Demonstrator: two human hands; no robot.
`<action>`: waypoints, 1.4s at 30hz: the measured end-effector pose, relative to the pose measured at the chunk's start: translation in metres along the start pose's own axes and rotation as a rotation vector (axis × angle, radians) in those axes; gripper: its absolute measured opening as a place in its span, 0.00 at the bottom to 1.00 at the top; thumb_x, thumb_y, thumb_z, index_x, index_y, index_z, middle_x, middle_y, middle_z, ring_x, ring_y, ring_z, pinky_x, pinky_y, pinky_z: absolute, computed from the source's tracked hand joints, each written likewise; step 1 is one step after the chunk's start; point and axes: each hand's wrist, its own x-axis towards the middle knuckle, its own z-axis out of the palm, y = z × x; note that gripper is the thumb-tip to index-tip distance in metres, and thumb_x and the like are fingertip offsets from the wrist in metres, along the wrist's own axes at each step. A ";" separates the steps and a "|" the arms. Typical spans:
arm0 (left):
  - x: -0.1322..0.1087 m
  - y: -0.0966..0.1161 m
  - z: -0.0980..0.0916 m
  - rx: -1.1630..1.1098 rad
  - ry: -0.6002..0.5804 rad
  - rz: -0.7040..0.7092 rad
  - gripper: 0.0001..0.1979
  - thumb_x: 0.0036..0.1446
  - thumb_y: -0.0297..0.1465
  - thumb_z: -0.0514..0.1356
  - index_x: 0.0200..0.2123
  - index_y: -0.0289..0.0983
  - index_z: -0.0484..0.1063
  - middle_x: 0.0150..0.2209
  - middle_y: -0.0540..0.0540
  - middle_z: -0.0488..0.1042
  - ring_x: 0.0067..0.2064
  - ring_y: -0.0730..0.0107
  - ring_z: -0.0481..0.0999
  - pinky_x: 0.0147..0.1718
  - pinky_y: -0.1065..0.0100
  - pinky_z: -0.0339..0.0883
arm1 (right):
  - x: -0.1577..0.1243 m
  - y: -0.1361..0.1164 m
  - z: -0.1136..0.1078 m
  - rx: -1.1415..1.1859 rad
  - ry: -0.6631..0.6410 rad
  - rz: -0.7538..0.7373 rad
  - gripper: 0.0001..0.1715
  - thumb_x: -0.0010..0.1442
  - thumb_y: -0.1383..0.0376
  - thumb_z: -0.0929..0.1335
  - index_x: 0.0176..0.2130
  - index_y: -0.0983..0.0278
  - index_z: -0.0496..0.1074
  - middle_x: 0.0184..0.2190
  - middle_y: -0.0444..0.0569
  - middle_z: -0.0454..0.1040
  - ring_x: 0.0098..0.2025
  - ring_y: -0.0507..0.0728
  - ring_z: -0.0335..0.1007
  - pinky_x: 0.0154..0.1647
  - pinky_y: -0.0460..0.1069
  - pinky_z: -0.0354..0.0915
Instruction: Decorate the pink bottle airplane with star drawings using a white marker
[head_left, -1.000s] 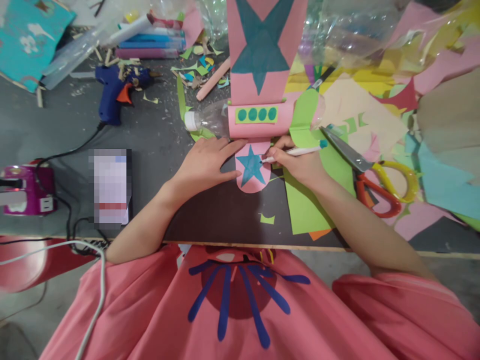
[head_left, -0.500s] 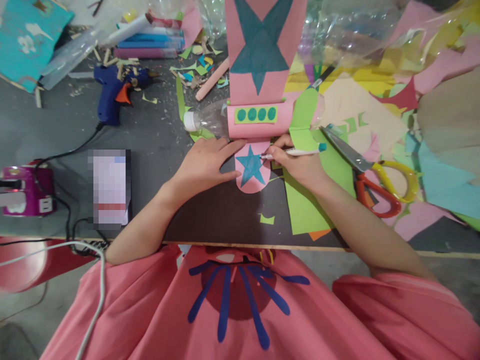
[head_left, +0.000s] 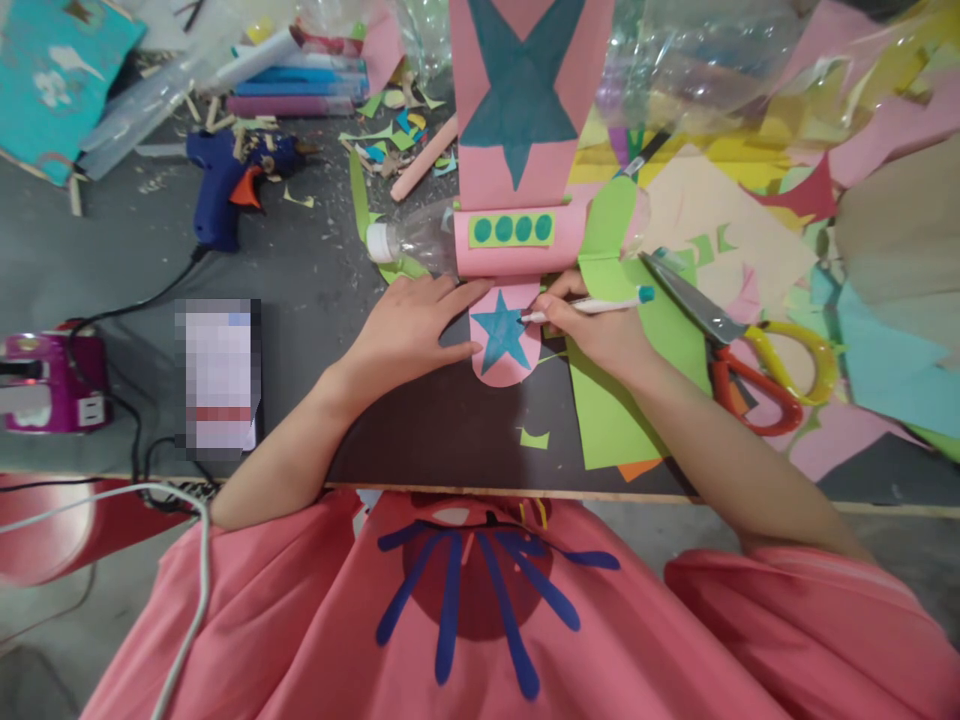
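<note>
My right hand (head_left: 596,325) is closed around a white felt-tip marker (head_left: 600,304) with a teal end. The marker's tip rests at the right side of a teal star (head_left: 500,332) on a pink paper wing (head_left: 506,377). Fingers apart, my left hand (head_left: 420,325) lies flat, its fingertips on the left edge of this wing. The wing joins a plastic bottle (head_left: 427,236) lying on its side, wrapped in pink paper (head_left: 517,262) with a green strip of teal dots (head_left: 513,230). A second pink wing (head_left: 480,170) with a larger star extends behind it.
Scissors (head_left: 750,345) lie right of my right hand, beside green paper (head_left: 622,420) and many scraps. A blue glue gun (head_left: 217,195) with its cord, a phone (head_left: 219,380) and a purple box (head_left: 56,380) are on the left. Several markers (head_left: 300,105) lie at the back.
The marker's tip has shifted very slightly down and left at the star's right side. My left hand and the bottle stay in place.
</note>
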 end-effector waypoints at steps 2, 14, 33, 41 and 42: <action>0.000 0.000 0.000 -0.007 0.010 -0.002 0.31 0.65 0.42 0.60 0.68 0.38 0.65 0.55 0.37 0.77 0.55 0.47 0.76 0.53 0.55 0.67 | 0.000 0.000 0.000 0.006 -0.026 -0.003 0.12 0.59 0.60 0.71 0.25 0.59 0.72 0.23 0.43 0.76 0.27 0.54 0.72 0.33 0.52 0.72; -0.001 -0.001 -0.001 -0.002 0.013 0.022 0.31 0.66 0.43 0.59 0.68 0.38 0.65 0.54 0.37 0.78 0.54 0.48 0.76 0.51 0.56 0.66 | -0.003 -0.003 -0.001 -0.090 0.113 -0.065 0.18 0.62 0.52 0.72 0.25 0.56 0.73 0.20 0.44 0.75 0.24 0.56 0.71 0.33 0.55 0.75; -0.001 -0.002 -0.001 0.004 0.010 0.018 0.31 0.66 0.42 0.59 0.69 0.39 0.64 0.53 0.38 0.78 0.54 0.48 0.76 0.51 0.56 0.66 | -0.002 -0.003 0.002 0.017 0.035 0.009 0.15 0.56 0.59 0.72 0.21 0.59 0.69 0.19 0.42 0.73 0.24 0.54 0.72 0.32 0.51 0.72; -0.001 -0.001 -0.002 -0.019 0.012 0.015 0.30 0.66 0.42 0.58 0.69 0.39 0.65 0.55 0.38 0.78 0.54 0.48 0.76 0.51 0.56 0.66 | -0.004 -0.004 0.000 -0.076 0.134 -0.071 0.13 0.61 0.60 0.71 0.24 0.56 0.71 0.20 0.43 0.75 0.23 0.55 0.70 0.30 0.53 0.72; -0.001 -0.001 -0.002 -0.018 0.013 0.015 0.30 0.66 0.42 0.58 0.69 0.39 0.65 0.55 0.38 0.78 0.53 0.48 0.76 0.51 0.56 0.66 | -0.003 -0.004 -0.001 -0.082 0.128 -0.087 0.12 0.60 0.61 0.71 0.25 0.57 0.71 0.20 0.43 0.75 0.23 0.55 0.71 0.31 0.53 0.72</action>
